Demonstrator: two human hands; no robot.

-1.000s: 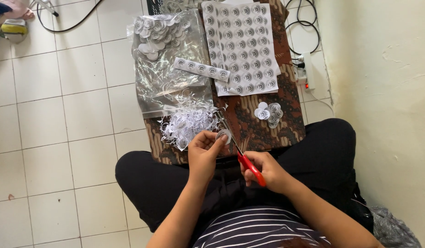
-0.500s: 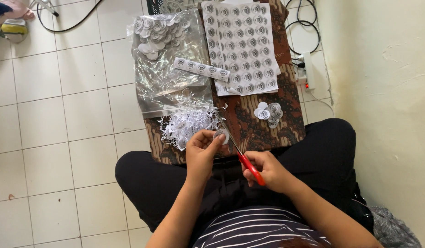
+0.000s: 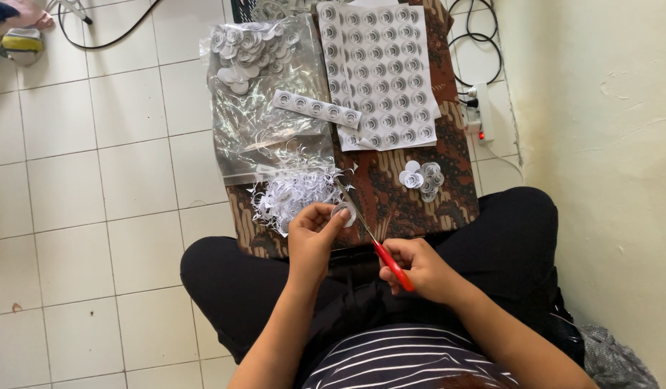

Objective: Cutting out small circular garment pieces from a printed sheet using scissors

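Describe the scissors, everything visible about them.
The scissors have red, plastic-looking handles and thin metal blades. The right hand grips the handles, hiding most of them. The blades point up and to the left, their tips at a small round paper cutout pinched in the left hand, above the patterned brown cloth.

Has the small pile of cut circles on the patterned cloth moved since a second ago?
No. The pile of cut circles lies at the same spot below the printed sheet, on the patterned cloth.
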